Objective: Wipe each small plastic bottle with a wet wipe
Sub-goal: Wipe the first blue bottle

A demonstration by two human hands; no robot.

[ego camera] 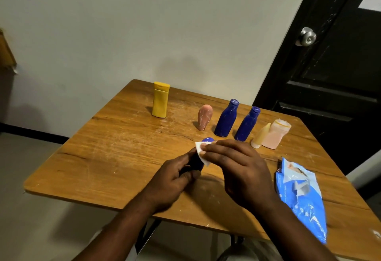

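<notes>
1. Far behind and to the left of the held blue bottle [208, 139], we see a yellow bottle [160, 100] standing upright on the table [103, 157], well apart from the others.
2. Our left hand [175, 180] has its grip curled round the lower body of the held blue bottle, over the middle of the table, with the cap pointing away from us.
3. Our right hand [237, 170] pinches a white wet wipe [201, 151] in its grip against that bottle's upper part. Wipe and fingers hide most of the bottle.
4. Just behind the held bottle a row runs rightward: a pink bottle [204, 117] streaked white, two dark blue bottles [226, 119], a cream cone-shaped bottle [260, 136] and a pale pink bottle [276, 136] just beside it.
5. Right of the held bottle, past our right hand, a blue wipes pack [299, 194] lies flat on the table.
6. Farther right and behind stands a black door [329, 96] with a metal knob [307, 36].
</notes>
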